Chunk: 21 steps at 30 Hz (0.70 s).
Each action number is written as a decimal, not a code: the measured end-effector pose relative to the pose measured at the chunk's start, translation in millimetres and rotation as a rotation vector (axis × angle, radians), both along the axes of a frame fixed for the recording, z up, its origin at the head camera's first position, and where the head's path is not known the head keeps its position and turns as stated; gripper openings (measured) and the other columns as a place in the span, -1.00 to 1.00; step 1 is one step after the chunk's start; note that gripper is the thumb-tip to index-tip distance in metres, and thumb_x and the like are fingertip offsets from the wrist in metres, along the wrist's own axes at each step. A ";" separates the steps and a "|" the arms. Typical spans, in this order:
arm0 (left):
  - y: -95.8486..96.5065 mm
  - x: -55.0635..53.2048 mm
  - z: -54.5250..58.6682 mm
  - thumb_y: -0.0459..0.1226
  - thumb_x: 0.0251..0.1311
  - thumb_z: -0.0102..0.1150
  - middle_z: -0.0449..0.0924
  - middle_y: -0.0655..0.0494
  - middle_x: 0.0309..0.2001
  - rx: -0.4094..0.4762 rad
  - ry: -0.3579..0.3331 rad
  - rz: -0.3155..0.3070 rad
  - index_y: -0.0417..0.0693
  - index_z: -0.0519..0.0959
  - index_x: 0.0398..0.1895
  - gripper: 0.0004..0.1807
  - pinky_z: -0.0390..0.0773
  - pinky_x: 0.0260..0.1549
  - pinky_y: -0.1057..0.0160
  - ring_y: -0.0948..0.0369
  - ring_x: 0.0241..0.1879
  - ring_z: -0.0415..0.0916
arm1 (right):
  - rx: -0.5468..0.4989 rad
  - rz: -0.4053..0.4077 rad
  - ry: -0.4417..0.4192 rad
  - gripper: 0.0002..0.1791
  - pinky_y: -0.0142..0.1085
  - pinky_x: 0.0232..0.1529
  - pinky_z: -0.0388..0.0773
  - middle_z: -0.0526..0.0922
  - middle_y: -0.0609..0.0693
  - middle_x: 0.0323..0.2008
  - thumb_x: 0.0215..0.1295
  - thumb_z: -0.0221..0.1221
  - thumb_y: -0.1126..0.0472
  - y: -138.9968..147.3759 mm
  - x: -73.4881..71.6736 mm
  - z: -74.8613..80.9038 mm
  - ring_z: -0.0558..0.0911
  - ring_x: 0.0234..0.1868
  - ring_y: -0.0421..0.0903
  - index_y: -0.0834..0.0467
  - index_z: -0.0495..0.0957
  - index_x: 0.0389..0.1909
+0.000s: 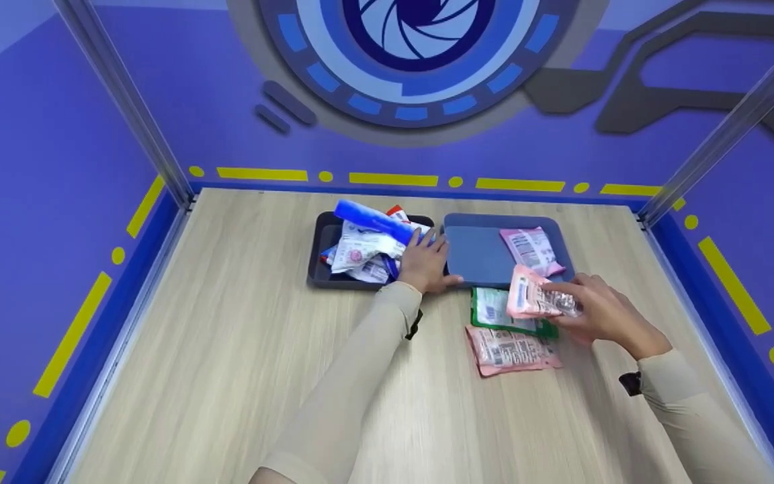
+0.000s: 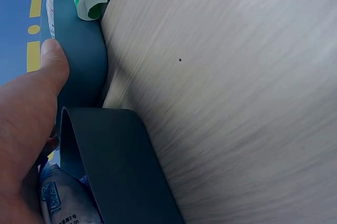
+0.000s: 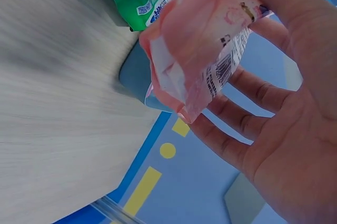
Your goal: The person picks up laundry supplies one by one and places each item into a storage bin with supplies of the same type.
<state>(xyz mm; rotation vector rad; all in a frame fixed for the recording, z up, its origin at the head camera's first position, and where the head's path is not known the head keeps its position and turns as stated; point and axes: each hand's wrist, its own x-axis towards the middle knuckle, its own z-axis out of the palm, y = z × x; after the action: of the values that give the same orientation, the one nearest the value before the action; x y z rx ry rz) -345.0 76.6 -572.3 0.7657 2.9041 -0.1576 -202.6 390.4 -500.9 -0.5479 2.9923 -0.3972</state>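
Observation:
My right hand point(image 1: 595, 309) pinches a pink packet point(image 1: 528, 294) with printed labels between thumb and fingers, over the near right corner of a blue-grey tray point(image 1: 478, 249). In the right wrist view, the packet's crumpled pink end point(image 3: 189, 39) faces the camera. A pink-purple packet point(image 1: 531, 250) lies inside that tray. Below it on the table are a green-edged packet point(image 1: 492, 309) and another pink packet point(image 1: 508, 351). With fingers spread, my left hand point(image 1: 424, 264) rests where the blue-grey tray meets a dark tray point(image 1: 313, 265), fingertips by a long blue package point(image 1: 370, 218).
White packets point(image 1: 353, 252) and other small packs crowd the dark tray, and a red-tipped one point(image 1: 397, 212) shows behind the blue package. Purple panels point(image 1: 179, 87) with metal corner posts point(image 1: 128, 101) border the wooden table point(image 1: 239, 323).

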 end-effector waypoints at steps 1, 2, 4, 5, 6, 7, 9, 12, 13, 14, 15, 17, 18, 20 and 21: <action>-0.2 0.4 0.1 0.50 0.28 -0.21 0.00 0.18 0.65 -0.002 0.006 -0.001 0.06 0.11 0.65 0.05 -0.35 0.59 -0.03 0.09 0.64 -0.20 | 0.003 0.007 0.006 -0.31 0.20 -0.09 0.67 0.56 0.26 0.06 0.14 0.52 0.06 -0.4 -1.0 -0.2 0.51 -0.02 0.18 0.01 0.59 0.33; -0.3 0.5 -0.2 0.50 0.28 -0.22 0.00 0.18 0.65 -0.004 0.011 -0.002 0.06 0.11 0.65 0.05 -0.35 0.59 -0.03 0.09 0.64 -0.20 | 0.003 0.010 0.011 -0.31 0.18 -0.11 0.67 0.57 0.26 0.05 0.14 0.52 0.06 -0.8 -2.0 -0.3 0.51 -0.04 0.18 0.01 0.59 0.33; -0.6 1.3 0.2 0.50 0.28 -0.22 0.01 0.19 0.64 -0.007 0.020 -0.003 0.07 0.12 0.65 0.05 -0.33 0.59 -0.03 0.10 0.64 -0.19 | 0.004 0.017 0.019 -0.31 0.16 -0.14 0.68 0.57 0.25 0.04 0.13 0.53 0.06 -1.4 -3.6 -0.4 0.52 -0.06 0.17 0.02 0.60 0.32; -0.8 1.5 0.3 0.50 0.28 -0.23 0.01 0.19 0.64 -0.009 0.027 -0.004 0.07 0.13 0.65 0.04 -0.32 0.59 -0.03 0.10 0.63 -0.18 | 0.004 0.019 0.022 -0.31 0.15 -0.15 0.68 0.58 0.24 0.03 0.12 0.53 0.06 -1.3 -4.5 -0.6 0.52 -0.07 0.16 0.02 0.60 0.32; -0.8 1.3 0.1 0.51 0.28 -0.23 0.01 0.19 0.64 -0.011 0.030 -0.005 0.07 0.13 0.65 0.04 -0.32 0.59 -0.03 0.09 0.63 -0.18 | 0.006 0.021 0.026 -0.31 0.14 -0.16 0.68 0.58 0.24 0.02 0.12 0.53 0.05 -1.6 -5.2 -0.6 0.52 -0.07 0.16 0.02 0.60 0.31; -0.8 1.3 -0.2 0.51 0.28 -0.23 0.02 0.19 0.64 -0.010 0.032 -0.004 0.07 0.13 0.64 0.04 -0.32 0.59 -0.03 0.09 0.63 -0.18 | 0.006 0.021 0.028 -0.31 0.15 -0.15 0.68 0.58 0.24 0.03 0.12 0.52 0.05 -1.5 -5.8 -0.6 0.52 -0.07 0.16 0.02 0.60 0.31; -0.3 0.7 -1.0 0.51 0.28 -0.23 0.01 0.19 0.64 -0.008 0.032 -0.005 0.08 0.13 0.65 0.05 -0.33 0.59 -0.03 0.09 0.63 -0.18 | 0.006 0.017 0.026 -0.31 0.16 -0.14 0.67 0.58 0.24 0.04 0.13 0.52 0.04 -1.5 -7.0 -0.2 0.53 -0.05 0.16 0.02 0.60 0.31; 0.6 -1.0 -2.7 0.51 0.28 -0.23 0.00 0.18 0.65 -0.005 0.026 -0.005 0.07 0.12 0.65 0.05 -0.35 0.59 -0.04 0.08 0.64 -0.19 | 0.010 0.014 0.028 -0.32 0.21 -0.11 0.66 0.57 0.26 0.07 0.14 0.52 0.03 -1.8 -9.6 0.5 0.53 -0.02 0.19 0.01 0.59 0.32; 0.9 -1.4 -3.1 0.51 0.28 -0.22 0.00 0.18 0.65 -0.003 0.024 -0.004 0.07 0.12 0.65 0.05 -0.35 0.59 -0.04 0.08 0.64 -0.20 | 0.011 0.013 0.026 -0.32 0.22 -0.11 0.66 0.57 0.26 0.08 0.14 0.51 0.03 -2.1 -10.4 0.8 0.53 -0.01 0.19 0.01 0.59 0.32; 1.1 -1.9 -3.7 0.51 0.28 -0.22 -0.01 0.18 0.65 -0.004 0.021 -0.003 0.08 0.12 0.65 0.05 -0.36 0.59 -0.04 0.08 0.64 -0.21 | 0.012 0.011 0.024 -0.32 0.22 -0.10 0.66 0.57 0.27 0.08 0.14 0.51 0.02 -2.5 -11.4 1.3 0.53 0.00 0.20 0.00 0.59 0.32; 1.3 -2.3 -4.1 0.51 0.28 -0.22 -0.01 0.18 0.65 -0.003 0.019 -0.002 0.08 0.11 0.65 0.05 -0.36 0.59 -0.04 0.08 0.64 -0.22 | 0.013 0.009 0.020 -0.32 0.23 -0.09 0.65 0.57 0.27 0.09 0.14 0.51 0.02 -2.7 -12.4 1.5 0.53 0.01 0.21 0.00 0.59 0.33; 1.3 -3.0 -4.8 0.51 0.28 -0.21 -0.02 0.18 0.65 -0.002 0.013 0.001 0.08 0.10 0.65 0.05 -0.38 0.58 -0.03 0.08 0.64 -0.23 | 0.011 0.004 0.011 -0.31 0.25 -0.07 0.64 0.56 0.27 0.11 0.15 0.51 0.01 -3.6 -14.1 2.6 0.52 0.04 0.22 -0.01 0.58 0.33; 1.2 -3.2 -5.0 0.51 0.28 -0.21 -0.02 0.18 0.65 0.000 0.010 0.001 0.07 0.10 0.66 0.06 -0.38 0.58 -0.03 0.08 0.64 -0.24 | 0.011 0.001 0.007 -0.31 0.25 -0.06 0.64 0.56 0.27 0.11 0.15 0.51 0.00 -4.0 -14.9 2.8 0.52 0.05 0.23 -0.01 0.59 0.33; 1.0 -3.6 -5.4 0.50 0.28 -0.20 -0.03 0.18 0.65 0.001 0.004 0.003 0.07 0.09 0.66 0.06 -0.39 0.58 -0.03 0.09 0.64 -0.25 | 0.005 -0.003 0.000 -0.31 0.25 -0.04 0.64 0.56 0.27 0.11 0.15 0.51 -0.01 -5.0 -16.8 3.3 0.52 0.06 0.22 0.00 0.58 0.33; 0.8 -3.7 -5.5 0.50 0.28 -0.19 -0.03 0.18 0.65 0.004 0.001 0.003 0.07 0.09 0.66 0.06 -0.40 0.58 -0.03 0.08 0.64 -0.26 | 0.003 -0.004 -0.002 -0.30 0.25 -0.03 0.63 0.55 0.26 0.11 0.15 0.51 -0.01 -5.5 -17.8 3.4 0.51 0.06 0.22 0.00 0.58 0.34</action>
<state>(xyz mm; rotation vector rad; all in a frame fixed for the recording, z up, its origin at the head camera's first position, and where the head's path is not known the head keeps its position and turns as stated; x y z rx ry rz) -348.7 77.4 -577.7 0.7624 2.9070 -0.1523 -220.4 384.9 -497.5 -0.5414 2.9919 -0.3930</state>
